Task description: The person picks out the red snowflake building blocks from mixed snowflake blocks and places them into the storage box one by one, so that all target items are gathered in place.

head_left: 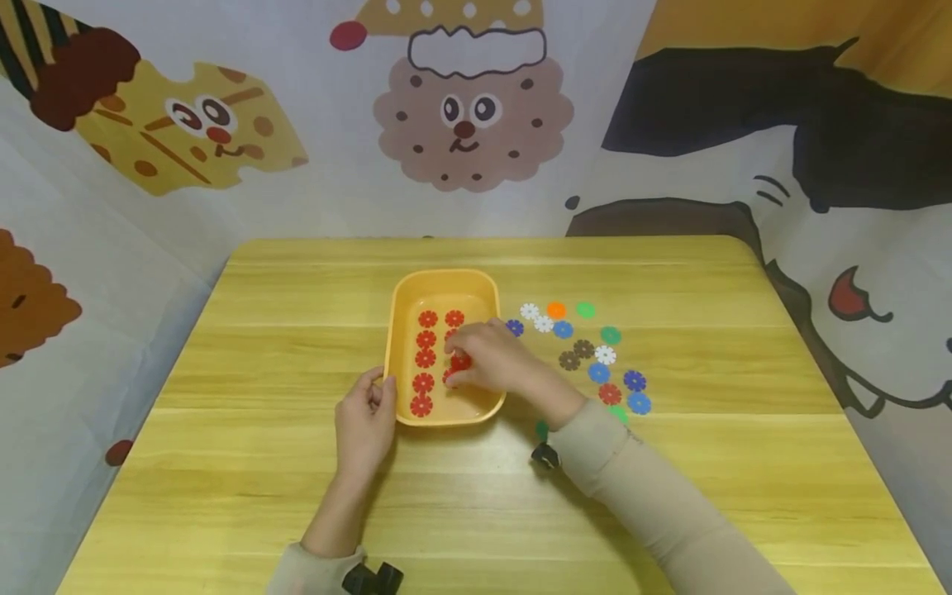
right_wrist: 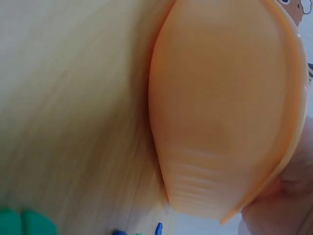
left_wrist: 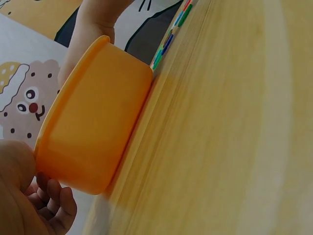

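Note:
A yellow-orange plastic tray (head_left: 446,417) stands on the table, with red notched discs (head_left: 426,358) laid in two columns on its floor. My left hand (head_left: 364,421) grips the tray's near left rim, thumb at the rim; in the left wrist view its fingers (left_wrist: 63,210) curl beside the tray's outer wall. Reaching over the right rim, my right hand (head_left: 487,355) has thumb and fingers bent around a red notched disc (head_left: 461,362) in the right column. That hand covers part of this column. In the right wrist view the tray wall (right_wrist: 220,107) hides its fingertips.
Loose notched discs lie right of the tray: white (head_left: 606,354), orange (head_left: 556,310), brown (head_left: 569,360), blue (head_left: 598,373), green (head_left: 611,335) and a red one (head_left: 610,393). A dark green disc (head_left: 541,430) lies beside the right sleeve. A cartoon-printed cloth (head_left: 312,198) hangs behind the table.

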`<state>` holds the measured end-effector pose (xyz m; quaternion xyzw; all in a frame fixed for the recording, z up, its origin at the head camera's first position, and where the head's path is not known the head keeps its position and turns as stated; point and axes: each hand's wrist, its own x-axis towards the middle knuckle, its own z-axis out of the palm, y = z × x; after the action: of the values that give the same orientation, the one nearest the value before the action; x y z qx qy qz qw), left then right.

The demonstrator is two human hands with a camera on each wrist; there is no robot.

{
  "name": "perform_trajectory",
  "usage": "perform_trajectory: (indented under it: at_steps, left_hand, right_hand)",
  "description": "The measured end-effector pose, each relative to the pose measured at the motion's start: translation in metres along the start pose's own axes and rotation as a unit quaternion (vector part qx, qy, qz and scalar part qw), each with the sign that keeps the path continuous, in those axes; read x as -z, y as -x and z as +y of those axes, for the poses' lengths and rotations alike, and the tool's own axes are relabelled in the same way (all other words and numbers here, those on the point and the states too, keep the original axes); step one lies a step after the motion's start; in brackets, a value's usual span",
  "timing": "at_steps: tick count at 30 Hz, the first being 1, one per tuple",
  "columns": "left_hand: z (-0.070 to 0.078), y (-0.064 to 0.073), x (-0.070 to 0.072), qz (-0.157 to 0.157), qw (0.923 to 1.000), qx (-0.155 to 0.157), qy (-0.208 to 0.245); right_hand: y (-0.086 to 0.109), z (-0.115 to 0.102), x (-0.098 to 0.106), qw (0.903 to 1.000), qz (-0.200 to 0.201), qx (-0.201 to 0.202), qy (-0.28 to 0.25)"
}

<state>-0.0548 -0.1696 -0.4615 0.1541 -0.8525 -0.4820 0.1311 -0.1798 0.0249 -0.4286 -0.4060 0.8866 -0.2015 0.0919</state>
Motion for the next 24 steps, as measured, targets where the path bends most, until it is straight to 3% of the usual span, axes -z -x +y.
perform_trajectory:
  at_steps: [4,7,12,15,20,24]
  left_hand:
    - [0.000,0.000,-0.001,0.001,1.0000,-0.002,-0.007]
    - [0.000,0.000,0.000,0.000,0.9999,-0.003,-0.010]
    - [0.000,0.000,0.001,-0.003,0.9999,-0.004,-0.010]
    - [-0.001,0.000,0.000,-0.004,0.9999,-0.004,-0.010]
    - [-0.001,-0.001,0.000,-0.001,0.9997,-0.014,-0.018]
    - [-0.001,-0.003,0.000,0.001,0.9995,-0.026,-0.019]
  right_hand:
    - [0.003,0.006,0.003,0.9968,0.030,0.005,-0.074]
    - [0.010,0.011,0.005,0.9902,0.076,0.017,-0.115]
    - [0.024,0.023,0.010,0.9755,0.172,0.041,-0.131]
    - [0.033,0.031,0.013,0.9665,0.204,0.046,-0.149]
    - [0.048,0.044,0.017,0.9586,0.229,0.031,-0.166]
    - [0.050,0.041,0.023,0.9727,0.180,0.033,-0.142]
